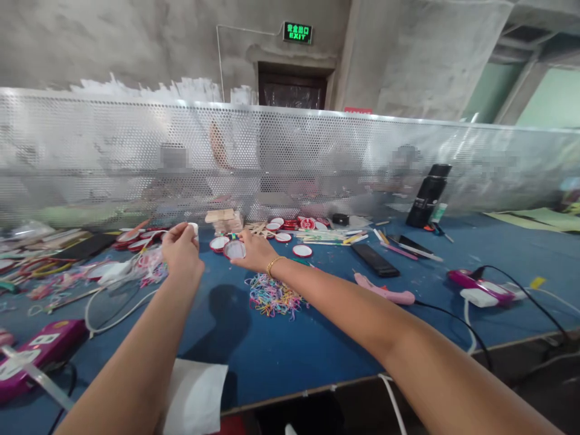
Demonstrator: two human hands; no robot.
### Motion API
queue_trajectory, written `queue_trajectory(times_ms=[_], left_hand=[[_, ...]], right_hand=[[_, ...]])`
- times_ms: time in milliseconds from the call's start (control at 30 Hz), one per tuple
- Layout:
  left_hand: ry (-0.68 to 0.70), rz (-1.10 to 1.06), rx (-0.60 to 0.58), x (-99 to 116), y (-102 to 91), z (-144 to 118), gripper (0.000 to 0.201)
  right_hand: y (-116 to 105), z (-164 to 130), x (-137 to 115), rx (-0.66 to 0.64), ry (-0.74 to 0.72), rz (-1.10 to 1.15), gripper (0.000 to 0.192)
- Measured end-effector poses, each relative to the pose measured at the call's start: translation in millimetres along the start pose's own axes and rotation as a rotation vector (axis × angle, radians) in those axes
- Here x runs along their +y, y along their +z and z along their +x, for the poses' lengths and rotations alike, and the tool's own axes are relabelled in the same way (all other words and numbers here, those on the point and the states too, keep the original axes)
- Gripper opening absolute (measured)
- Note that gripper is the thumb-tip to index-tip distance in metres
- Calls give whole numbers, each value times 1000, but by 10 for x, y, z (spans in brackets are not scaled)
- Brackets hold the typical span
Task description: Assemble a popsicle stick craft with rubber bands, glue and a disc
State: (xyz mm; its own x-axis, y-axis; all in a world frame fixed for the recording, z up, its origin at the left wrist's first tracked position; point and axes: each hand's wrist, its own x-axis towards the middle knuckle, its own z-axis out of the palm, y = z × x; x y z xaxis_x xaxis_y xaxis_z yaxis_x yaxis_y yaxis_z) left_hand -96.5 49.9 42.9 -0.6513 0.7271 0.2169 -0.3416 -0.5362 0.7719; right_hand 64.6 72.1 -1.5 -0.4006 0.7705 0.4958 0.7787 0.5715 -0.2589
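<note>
Blue worktop runs up to a perforated metal screen. Just beyond the pile of coloured rubber bands, my left hand pinches a small white piece, and my right hand grips a round red-rimmed disc.

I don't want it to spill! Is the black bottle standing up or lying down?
Standing up. The black bottle stands on its base on the blue table, leaning a little, cap end up, next to the mesh screen.
</note>
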Motion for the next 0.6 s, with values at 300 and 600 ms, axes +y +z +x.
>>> queue_trajectory(times_ms=[300,600], left_hand=[[81,80,-34,-51,-42,12,25],[71,98,-36,7,-10,-37,25]], right_hand=[[538,821,-42,-18,-35,-110,74],[719,1041,29,-105,20,-120,73]])
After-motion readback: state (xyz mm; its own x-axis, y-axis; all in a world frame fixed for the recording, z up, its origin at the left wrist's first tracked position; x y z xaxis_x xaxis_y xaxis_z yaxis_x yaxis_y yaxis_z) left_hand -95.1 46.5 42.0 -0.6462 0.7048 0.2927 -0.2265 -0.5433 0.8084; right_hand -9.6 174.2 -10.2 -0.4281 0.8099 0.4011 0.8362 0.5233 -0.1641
